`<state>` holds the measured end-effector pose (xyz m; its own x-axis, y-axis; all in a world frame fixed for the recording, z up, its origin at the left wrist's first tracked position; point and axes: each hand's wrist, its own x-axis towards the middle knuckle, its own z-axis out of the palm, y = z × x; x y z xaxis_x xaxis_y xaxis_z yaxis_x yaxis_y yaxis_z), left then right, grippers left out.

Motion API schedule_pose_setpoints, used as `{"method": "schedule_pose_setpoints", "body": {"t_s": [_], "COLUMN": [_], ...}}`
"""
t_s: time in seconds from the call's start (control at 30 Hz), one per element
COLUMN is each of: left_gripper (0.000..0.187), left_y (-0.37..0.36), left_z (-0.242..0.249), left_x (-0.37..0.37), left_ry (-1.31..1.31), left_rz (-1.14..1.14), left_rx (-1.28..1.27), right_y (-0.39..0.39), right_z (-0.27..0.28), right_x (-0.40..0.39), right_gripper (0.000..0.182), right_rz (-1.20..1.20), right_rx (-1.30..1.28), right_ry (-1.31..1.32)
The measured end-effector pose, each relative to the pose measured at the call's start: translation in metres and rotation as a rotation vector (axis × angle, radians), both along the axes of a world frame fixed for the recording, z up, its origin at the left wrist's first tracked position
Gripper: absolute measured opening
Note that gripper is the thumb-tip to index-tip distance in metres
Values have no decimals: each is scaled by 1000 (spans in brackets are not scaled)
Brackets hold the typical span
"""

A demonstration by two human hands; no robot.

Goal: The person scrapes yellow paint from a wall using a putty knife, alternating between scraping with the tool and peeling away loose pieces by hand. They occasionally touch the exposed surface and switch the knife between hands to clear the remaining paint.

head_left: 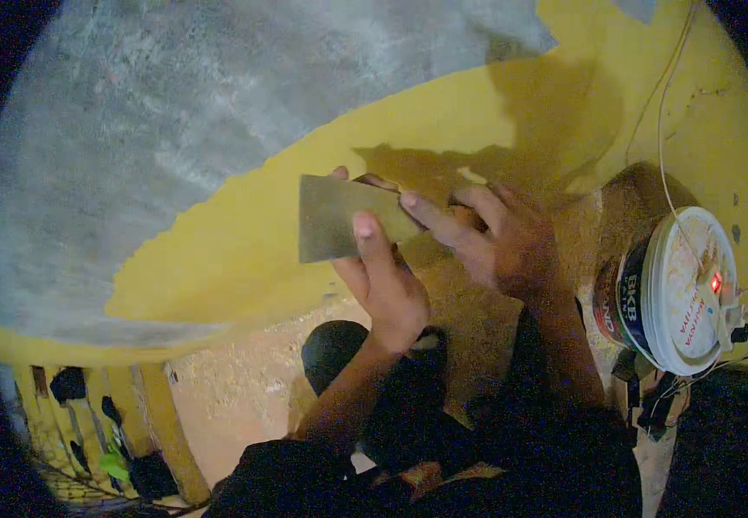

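A flat, dull grey-green rectangular piece (pixel 326 220) is held up in front of the wall; its exact kind does not show. My left hand (pixel 391 298) grips it from below, thumb pressed on the near face and fingers behind. At its right end, the index fingertip of my right hand (pixel 499 242) touches the edge. The other right fingers are bent, and the thumb is hidden. Behind the piece, the wall has a yellow painted band (pixel 227 233) and a mottled grey area (pixel 175 112).
To the right stands a paint bucket (pixel 685 293) with a white lid, a power strip with a red light (pixel 717 283) and cables on top. My dark-clothed legs are below my hands, over a tan floor (pixel 236 397). Dark items and something green (pixel 115 464) lie at lower left.
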<state>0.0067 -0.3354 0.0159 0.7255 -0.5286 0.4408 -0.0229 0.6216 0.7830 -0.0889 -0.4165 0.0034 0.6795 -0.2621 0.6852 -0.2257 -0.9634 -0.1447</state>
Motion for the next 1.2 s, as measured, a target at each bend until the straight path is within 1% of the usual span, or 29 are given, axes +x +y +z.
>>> {"method": "schedule_pose_setpoints", "body": {"t_s": [0.03,0.1,0.13,0.2,0.33,0.4,0.43,0.5,0.53,0.6,0.63,0.7,0.73,0.8,0.93,1.0,1.13,1.2], "left_gripper": [44,47,47,48,49,51,51,50,50,49,49,53,53,55,55,54,51,48], "left_y": [-3,-7,-9,-12,-19,-22,-24,-27,-28,-28,-29,-28,-28,-26,-21,-17,-19,-15], "left_z": [1,0,0,0,-1,-9,-10,-11,-14,-20,-22,-22,-22,-22,-24,-28,-20,-18], "left_x": [3,9,11,12,20,28,29,31,33,36,36,34,35,38,41,46,43,44], "left_ry": [-3,13,12,125,91,37,38,25,24,-39,-38,56,56,7,40,-54,-28,-26], "left_rz": [-8,89,90,169,196,211,212,236,234,202,201,245,251,213,284,231,255,149], "left_rx": [-7,-37,-44,-47,-36,-12,-11,57,57,-14,-15,85,88,66,130,138,68,71], "right_y": [-4,-10,-13,-19,-23,-30,-31,-30,-30,-32,-32,-31,-33,-35,-31,-30,-26,-28], "right_z": [3,6,8,9,19,16,16,17,17,18,20,22,20,15,22,27,32,30], "right_x": [4,14,19,26,35,39,39,39,40,43,41,37,40,45,43,42,42,43], "right_gripper": [53,51,51,52,51,51,51,50,50,52,52,54,54,57,58,61,62,61], "right_rz": [-8,34,35,55,65,108,109,23,21,39,39,28,34,42,59,54,46,35], "right_rx": [-7,-152,-159,-275,-217,-284,-282,-314,-314,-351,-353,-327,-324,-346,-312,-322,-307,-368], "right_ry": [-3,-16,-18,2,-19,-114,-112,31,31,-73,-72,39,38,-71,-28,20,25,-25]}}
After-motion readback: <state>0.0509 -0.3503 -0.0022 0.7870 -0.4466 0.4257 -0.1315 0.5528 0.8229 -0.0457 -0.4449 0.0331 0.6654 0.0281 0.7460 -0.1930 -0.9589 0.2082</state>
